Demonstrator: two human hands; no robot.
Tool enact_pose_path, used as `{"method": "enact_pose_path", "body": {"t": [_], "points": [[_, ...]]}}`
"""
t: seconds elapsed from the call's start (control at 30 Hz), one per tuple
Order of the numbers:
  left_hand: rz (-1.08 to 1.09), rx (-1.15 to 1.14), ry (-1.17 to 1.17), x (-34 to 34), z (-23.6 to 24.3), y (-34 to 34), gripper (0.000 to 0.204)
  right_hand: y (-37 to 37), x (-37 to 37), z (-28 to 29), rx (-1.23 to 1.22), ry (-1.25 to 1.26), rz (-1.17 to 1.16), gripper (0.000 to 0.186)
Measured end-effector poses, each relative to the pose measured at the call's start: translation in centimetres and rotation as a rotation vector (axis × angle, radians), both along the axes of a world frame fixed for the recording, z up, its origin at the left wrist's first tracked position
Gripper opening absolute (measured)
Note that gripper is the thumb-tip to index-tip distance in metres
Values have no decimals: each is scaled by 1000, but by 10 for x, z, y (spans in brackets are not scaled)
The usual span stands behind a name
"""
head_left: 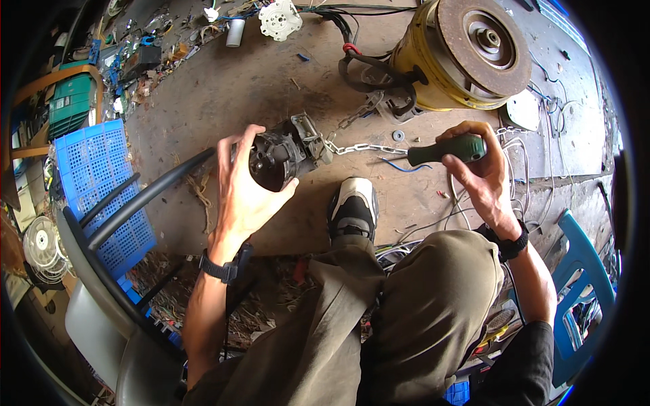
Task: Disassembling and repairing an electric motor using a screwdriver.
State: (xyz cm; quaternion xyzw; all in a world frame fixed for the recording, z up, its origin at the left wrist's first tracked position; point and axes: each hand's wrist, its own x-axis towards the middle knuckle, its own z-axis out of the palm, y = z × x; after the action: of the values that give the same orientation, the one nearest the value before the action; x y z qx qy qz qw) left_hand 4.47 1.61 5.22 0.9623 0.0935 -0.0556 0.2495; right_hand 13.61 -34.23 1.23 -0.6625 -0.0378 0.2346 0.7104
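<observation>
My left hand [237, 195] is wrapped round a dark, round motor-like part [277, 157], its hollow end turned toward me. A worn metal bracket [309, 137] sits at that part's far right side, where a steel chain [362, 147] meets it. My right hand [489, 172] grips a screwdriver by its dark green handle [447, 150], held sideways and pointing left. Its shaft is hard to make out against the board. Between the screwdriver and the motor part there is a gap.
A yellow cylindrical machine [416, 61] with a rusty disc [484, 44] stands at the far right. Near it lie a washer [398, 135] and a blue wire [406, 166]. My shoe [353, 210] rests on the board. A blue crate [105, 193] and chair [118, 318] are left, a blue stool [575, 298] right.
</observation>
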Motion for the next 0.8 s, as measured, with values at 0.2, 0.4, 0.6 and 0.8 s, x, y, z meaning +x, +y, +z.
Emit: {"method": "enact_pose_path", "body": {"t": [0.2, 0.4, 0.6, 0.8], "points": [[101, -182, -28, -18, 11, 2, 93, 1, 5, 7, -65, -166, -9, 37], [86, -343, -101, -34, 22, -8, 97, 30, 12, 14, -307, -328, 494, 34], [-38, -406, -154, -39, 14, -11, 101, 58, 14, -2, -264, -261, 556, 64], [-88, -497, -161, -44, 5, -10, 106, 59, 11, -7, -265, -203, 568, 57]]}}
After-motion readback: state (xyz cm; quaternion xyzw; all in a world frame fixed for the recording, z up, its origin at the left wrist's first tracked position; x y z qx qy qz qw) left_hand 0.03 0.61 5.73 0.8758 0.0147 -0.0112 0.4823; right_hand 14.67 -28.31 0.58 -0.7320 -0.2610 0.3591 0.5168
